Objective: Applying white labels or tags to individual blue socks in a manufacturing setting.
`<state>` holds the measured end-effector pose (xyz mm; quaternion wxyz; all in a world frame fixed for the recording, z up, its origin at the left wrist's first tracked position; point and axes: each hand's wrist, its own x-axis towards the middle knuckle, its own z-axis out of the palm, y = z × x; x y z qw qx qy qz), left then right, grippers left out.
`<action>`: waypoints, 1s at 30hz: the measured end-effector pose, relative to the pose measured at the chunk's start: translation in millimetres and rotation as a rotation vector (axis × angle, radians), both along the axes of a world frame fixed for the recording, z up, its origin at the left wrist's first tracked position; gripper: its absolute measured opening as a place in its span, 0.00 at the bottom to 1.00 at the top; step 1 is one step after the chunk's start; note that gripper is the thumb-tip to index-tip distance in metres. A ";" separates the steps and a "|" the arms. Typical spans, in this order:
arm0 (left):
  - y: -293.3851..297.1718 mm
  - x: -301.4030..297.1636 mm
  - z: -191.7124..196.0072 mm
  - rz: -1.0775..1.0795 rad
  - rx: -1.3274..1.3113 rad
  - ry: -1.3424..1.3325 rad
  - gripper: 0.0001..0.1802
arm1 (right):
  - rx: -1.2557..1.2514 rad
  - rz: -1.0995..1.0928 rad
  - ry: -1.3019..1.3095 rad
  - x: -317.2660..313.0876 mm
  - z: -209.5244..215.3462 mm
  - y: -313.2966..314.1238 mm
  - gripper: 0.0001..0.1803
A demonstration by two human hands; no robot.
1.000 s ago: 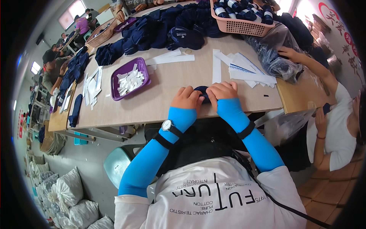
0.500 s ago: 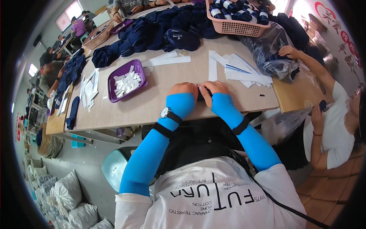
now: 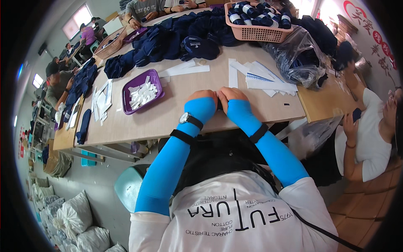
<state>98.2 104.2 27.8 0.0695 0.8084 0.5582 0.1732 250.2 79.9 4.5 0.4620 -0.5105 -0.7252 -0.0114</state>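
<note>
I have left hand (image 3: 202, 95), right hand (image 3: 233, 95) meeting mid-frame, fingers curled round dark item (image 3: 218, 105), mostly hidden. I'd keep pressure even, item low over worktop (image 3: 159, 122).

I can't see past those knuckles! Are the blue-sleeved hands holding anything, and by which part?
The left hand and right hand hold a dark thing between them but cover most of it, so the part can't be told.
</note>
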 end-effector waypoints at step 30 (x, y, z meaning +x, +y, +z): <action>-79.2 -2.3 -11.1 -0.415 0.285 -0.123 0.31 | -0.228 -0.092 0.215 0.7 -0.1 -47.2 0.23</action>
